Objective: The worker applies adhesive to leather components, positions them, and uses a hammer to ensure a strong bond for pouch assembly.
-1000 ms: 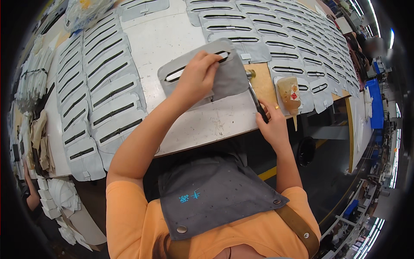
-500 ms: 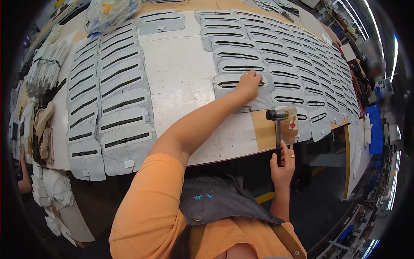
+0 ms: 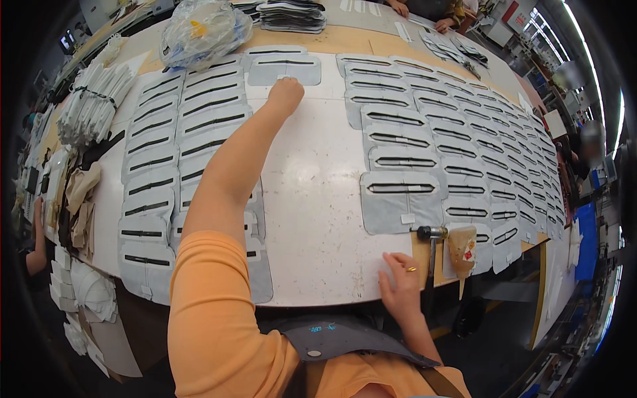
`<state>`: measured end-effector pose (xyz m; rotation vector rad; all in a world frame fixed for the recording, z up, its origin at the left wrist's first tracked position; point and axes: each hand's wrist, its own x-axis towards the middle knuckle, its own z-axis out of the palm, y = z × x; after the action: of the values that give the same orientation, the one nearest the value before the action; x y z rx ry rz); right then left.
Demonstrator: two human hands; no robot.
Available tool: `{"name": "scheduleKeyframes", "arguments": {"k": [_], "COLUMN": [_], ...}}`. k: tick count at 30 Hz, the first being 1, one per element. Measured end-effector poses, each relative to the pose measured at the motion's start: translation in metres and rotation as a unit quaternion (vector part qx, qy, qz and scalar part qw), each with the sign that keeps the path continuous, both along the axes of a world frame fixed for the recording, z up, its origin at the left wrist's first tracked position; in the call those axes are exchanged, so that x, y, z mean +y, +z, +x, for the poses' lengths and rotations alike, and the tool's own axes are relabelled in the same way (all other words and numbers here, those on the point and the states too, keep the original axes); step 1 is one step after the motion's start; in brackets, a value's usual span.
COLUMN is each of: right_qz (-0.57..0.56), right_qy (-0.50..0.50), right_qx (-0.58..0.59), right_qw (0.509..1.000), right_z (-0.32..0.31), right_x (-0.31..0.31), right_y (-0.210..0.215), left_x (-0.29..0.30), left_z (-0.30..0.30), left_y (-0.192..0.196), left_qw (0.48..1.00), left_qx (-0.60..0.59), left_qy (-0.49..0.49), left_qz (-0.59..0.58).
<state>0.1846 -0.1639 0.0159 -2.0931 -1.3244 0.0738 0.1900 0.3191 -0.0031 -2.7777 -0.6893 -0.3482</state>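
White worktable (image 3: 318,219) covered in rows of flat grey felt-like panels, each with a dark slit, rounded corners. Clear plastic bag (image 3: 202,30) holds yellow and white stuff at far edge. Left hand (image 3: 286,93) clenched, knuckles on grey panel (image 3: 284,68) at far side. Right hand (image 3: 400,282) released, flat on near table edge, hammer (image 3: 431,249) just beside it.
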Motion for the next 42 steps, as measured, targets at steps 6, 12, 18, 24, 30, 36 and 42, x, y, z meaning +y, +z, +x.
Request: {"name": "scheduleKeyframes", "arguments": {"k": [6, 12, 18, 24, 30, 36, 42], "right_qz": [-0.004, -0.016, -0.031, -0.047, -0.066, -0.008, 0.039], "right_qy": [-0.006, -0.016, -0.031, -0.008, -0.016, 0.001, 0.004], "right_qx": [0.011, 0.019, 0.016, 0.0, 0.02, 0.033, 0.113], "right_qw": [1.0, 1.0, 0.999, 0.999, 0.997, 0.999, 0.993], "right_z": [-0.005, -0.005, 0.0, -0.003, -0.008, -0.007, 0.0], "right_x": [0.022, 0.025, 0.028, 0.025, 0.023, 0.026, 0.027], "right_y": [-0.015, -0.014, -0.012, -0.009, -0.007, -0.01, -0.012], "left_x": [0.053, 0.065, -0.033, 0.045, 0.062, 0.058, -0.16], "left_z": [0.019, 0.012, -0.053, -0.04, 0.012, -0.055, -0.133], "left_y": [-0.007, 0.003, 0.091, 0.052, 0.013, 0.041, 0.117], "left_qw": [0.993, 0.996, 0.982, 0.976, 0.981, 0.991, 0.916], "left_qx": [0.086, 0.047, 0.066, 0.067, 0.165, -0.125, -0.302], "left_qy": [0.075, 0.071, -0.067, -0.035, -0.04, 0.013, -0.23], "left_qz": [0.016, 0.007, -0.162, -0.205, -0.091, -0.054, 0.132]}}
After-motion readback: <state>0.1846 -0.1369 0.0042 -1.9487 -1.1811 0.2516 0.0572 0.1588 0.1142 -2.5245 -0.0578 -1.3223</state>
